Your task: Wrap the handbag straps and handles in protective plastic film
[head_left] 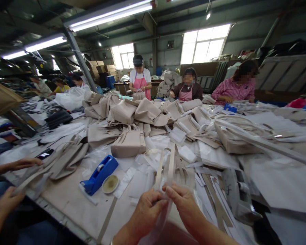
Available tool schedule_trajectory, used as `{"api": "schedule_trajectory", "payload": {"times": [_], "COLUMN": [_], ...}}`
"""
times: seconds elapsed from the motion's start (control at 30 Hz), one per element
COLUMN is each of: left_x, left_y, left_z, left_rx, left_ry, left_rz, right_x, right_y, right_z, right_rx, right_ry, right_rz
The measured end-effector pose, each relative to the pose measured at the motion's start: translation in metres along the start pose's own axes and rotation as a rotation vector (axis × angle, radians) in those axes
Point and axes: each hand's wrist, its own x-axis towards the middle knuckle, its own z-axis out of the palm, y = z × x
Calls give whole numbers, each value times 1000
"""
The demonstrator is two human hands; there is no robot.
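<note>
1. Left hand (147, 212) and right hand (184, 200), nearest the camera: fingers of both are pinched on a pale strap (171, 163), the hands close together.
2. Position of the strap: between the hands, at the near middle of the bench (76, 207), its flat band rising beyond the fingertips. Thin, translucent plastic film (159, 221) trails below the grip.
3. Step in hand, as judged from the grip: handling the strap together with its film. A next move would call for steady, light tension from both hands, since the film probably creases easily.
4. Tape dispensers: a blue dispenser (100, 175), of smooth, hard wedge form, to the left, with a round tape roll (110, 184) just beside it; a grey dispenser (241, 195) to the right.
5. Beyond: a boxy, upright beige handbag (129, 143), leather-like and matte, before a heap of slack, folded bags (147, 110).
6. Far left: a co-worker's hands (7, 200) at a limp grey-beige bag (71, 160).
</note>
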Motion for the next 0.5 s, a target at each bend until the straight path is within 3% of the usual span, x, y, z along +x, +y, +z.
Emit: {"api": "schedule_trajectory", "payload": {"times": [0.17, 0.23, 0.33, 0.43, 0.5], "left_x": [-8, -12, -14, -15, -13], "left_y": [1, -1, -7, -17, -26], "left_z": [2, 5, 9, 11, 12], "left_rx": [11, 27, 10, -69, -135], "left_ry": [-125, -169, -126, 28, 124], "left_rz": [63, 104, 134, 119, 32], "right_x": [10, 20, 33, 37, 35], "right_y": [-7, -13, -18, -18, -19], "right_z": [1, 1, 0, -2, -3], "right_rx": [466, 559, 582, 522, 445], "right_ry": [-85, -109, 1, 44, 28], "right_rz": [382, 457, 372, 211, 132]}}
